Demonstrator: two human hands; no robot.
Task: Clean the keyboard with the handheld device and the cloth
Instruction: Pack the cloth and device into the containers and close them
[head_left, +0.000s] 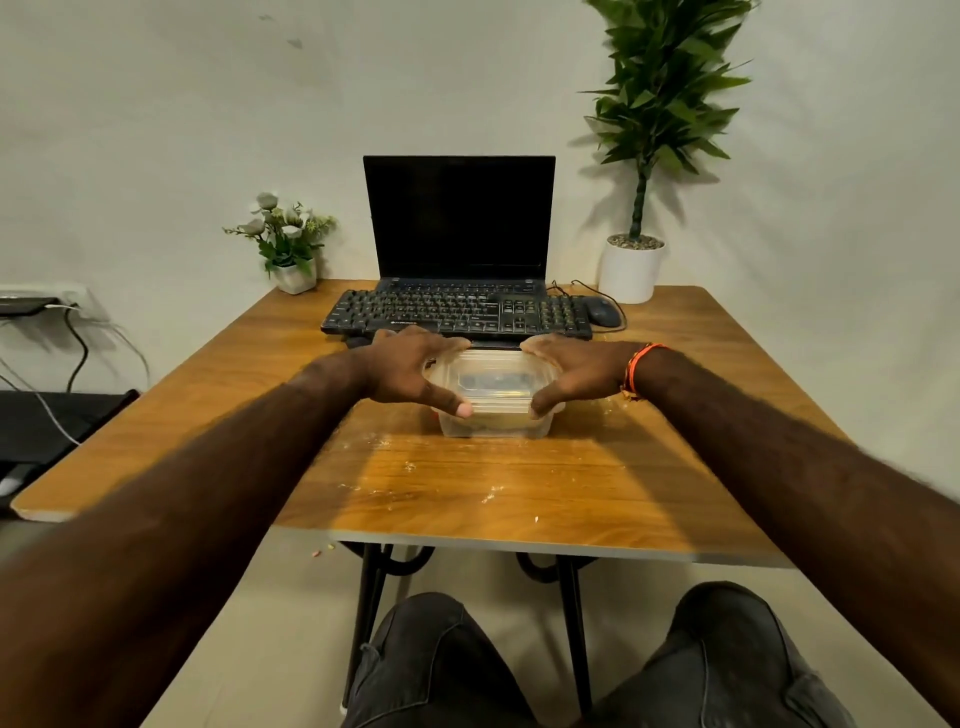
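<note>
A black keyboard (457, 314) lies across the far middle of the wooden table (649, 493), in front of an open laptop. Just in front of it stands a clear plastic container (493, 410) with a lid; something dark shows blurred inside. My left hand (410, 371) grips the container's left side, thumb on the near rim. My right hand (571, 374) grips its right side the same way. Crumbs are scattered on the table around and in front of the container. No cloth and no handheld device can be made out.
The laptop (460, 218) with a dark screen stands behind the keyboard. A dark mouse (604, 312) lies to the keyboard's right. A tall plant in a white pot (631, 270) is at the back right, a small flower pot (293, 275) at the back left.
</note>
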